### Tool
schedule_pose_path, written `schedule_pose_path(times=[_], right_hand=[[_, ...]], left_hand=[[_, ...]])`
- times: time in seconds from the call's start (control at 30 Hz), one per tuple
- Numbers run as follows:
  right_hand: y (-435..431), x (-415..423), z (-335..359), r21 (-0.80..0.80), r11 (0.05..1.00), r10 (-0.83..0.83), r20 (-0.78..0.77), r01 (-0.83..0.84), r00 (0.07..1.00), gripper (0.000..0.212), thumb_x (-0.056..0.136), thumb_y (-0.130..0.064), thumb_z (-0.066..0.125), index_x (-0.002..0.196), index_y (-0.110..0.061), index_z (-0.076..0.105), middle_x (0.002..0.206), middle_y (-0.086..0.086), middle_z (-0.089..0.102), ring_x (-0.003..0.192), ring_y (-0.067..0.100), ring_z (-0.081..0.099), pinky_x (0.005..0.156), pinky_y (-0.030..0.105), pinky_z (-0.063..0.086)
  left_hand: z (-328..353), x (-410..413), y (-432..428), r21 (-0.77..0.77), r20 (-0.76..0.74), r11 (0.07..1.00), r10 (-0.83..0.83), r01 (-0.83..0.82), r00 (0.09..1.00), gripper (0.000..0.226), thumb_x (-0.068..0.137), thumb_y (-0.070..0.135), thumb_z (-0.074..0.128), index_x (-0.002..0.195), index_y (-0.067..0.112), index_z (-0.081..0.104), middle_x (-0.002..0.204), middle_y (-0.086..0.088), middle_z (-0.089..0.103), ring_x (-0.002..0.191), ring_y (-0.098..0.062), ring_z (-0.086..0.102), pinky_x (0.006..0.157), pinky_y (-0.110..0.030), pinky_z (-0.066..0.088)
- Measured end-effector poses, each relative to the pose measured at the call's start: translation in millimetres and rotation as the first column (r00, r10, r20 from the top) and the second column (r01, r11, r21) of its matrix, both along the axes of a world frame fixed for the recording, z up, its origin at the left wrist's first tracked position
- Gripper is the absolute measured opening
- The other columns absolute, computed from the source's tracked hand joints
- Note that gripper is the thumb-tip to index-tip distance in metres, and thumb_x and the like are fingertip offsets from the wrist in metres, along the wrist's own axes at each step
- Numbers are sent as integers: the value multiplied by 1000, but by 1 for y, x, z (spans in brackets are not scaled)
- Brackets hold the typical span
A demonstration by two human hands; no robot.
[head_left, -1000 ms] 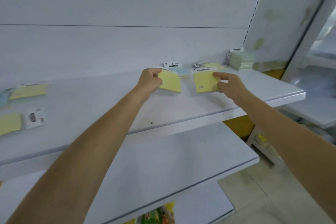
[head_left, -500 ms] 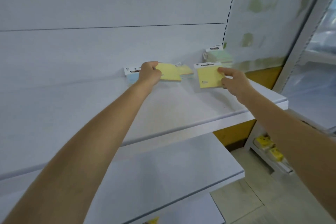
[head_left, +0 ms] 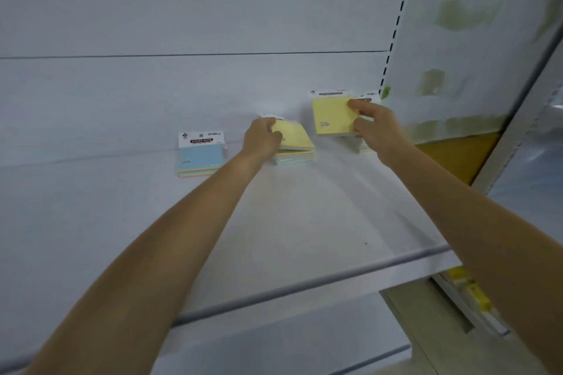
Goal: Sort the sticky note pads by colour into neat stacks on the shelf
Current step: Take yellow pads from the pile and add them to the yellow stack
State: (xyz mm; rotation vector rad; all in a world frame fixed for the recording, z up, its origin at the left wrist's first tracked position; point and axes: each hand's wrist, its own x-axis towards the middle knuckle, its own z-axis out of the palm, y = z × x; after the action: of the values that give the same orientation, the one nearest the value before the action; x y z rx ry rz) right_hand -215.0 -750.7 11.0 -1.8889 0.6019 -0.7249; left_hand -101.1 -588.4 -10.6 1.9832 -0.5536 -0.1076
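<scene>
Right hand [head_left: 374,125] is pinching a pale yellow square sticky note pad [head_left: 332,116] by its right edge, with thumb and fingertips closing the grip on it. The pad is being held above the white metal shelf [head_left: 304,222] near the back panel, face toward the camera, white header card uppermost.

Left hand [head_left: 263,138] is curling its grip round the left edge of a second yellow pad [head_left: 292,135]. This pad is resting tilted on a pastel multi-coloured stack [head_left: 295,158], header end pointing backward.

A blue-topped pack with white header [head_left: 201,155] is lying just left.

Both forearms are stretching forward.
</scene>
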Motion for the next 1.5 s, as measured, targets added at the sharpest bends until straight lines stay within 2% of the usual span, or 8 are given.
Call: schedule_pose_path(times=[0.13,0.33,0.47,0.67,0.9,1.0,1.17,1.5], right_hand=[[1,25,-2,21,997,76,0,-76,997,49,83,-1,40,127,-19,52,114,2,49,66,6,49,54,11,41],[8,47,-14,53,995,89,20,-90,996,48,76,-11,47,118,-31,60,118,-2,59,104,24,58,98,39,47],[15,52,-25,171,972,150,86,-163,985,48,81,-2,44,122,-22,56,119,2,55,75,11,53,97,39,48],[23,60,-31,45,977,207,63,-209,976,46,84,0,44,128,-12,51,132,8,52,99,17,52,101,36,44],[21,64,-41,-195,958,200,-68,-209,978,39,87,-9,44,123,-13,56,86,2,53,67,16,46,50,0,32],[23,62,-42,-271,938,194,-105,-216,975,35,89,-11,43,119,-11,60,98,12,63,82,19,49,57,15,33],[22,55,-42,-405,851,273,-205,-335,940,35,87,-28,56,116,-9,60,128,12,58,122,28,47,106,35,31],[16,60,-56,-559,738,281,-255,-378,925,46,85,-40,55,124,-15,50,137,7,48,126,30,41,105,36,28]], left_hand=[[-7,-3,1,43,-29,999,20,-18,999,36,87,4,47,122,5,56,128,-22,51,117,-34,52,99,-42,46],[-17,-6,4,-100,-60,988,110,-116,992,33,89,12,52,121,5,54,130,-17,53,120,-28,52,100,-32,43],[-20,-7,16,-39,47,987,155,-153,987,32,93,15,44,123,7,53,129,-9,57,118,-22,54,91,-22,38],[-27,-7,35,401,308,904,21,-150,951,37,88,-4,33,122,-7,47,125,-26,52,120,-36,47,98,-36,36],[-26,-19,37,729,261,681,-187,-66,947,39,97,25,30,109,-5,51,127,-21,47,120,-33,44,96,-40,40],[-27,-21,40,779,183,627,-231,3,956,53,96,41,27,126,1,42,144,-14,35,135,-27,29,106,-43,31],[-33,-26,40,791,127,610,-236,45,963,74,90,58,27,141,5,20,154,-6,18,144,-21,8,117,-40,17],[-41,-33,42,744,219,666,-176,-48,960,72,92,56,27,146,10,15,158,-5,10,146,-18,8,117,-34,12]])
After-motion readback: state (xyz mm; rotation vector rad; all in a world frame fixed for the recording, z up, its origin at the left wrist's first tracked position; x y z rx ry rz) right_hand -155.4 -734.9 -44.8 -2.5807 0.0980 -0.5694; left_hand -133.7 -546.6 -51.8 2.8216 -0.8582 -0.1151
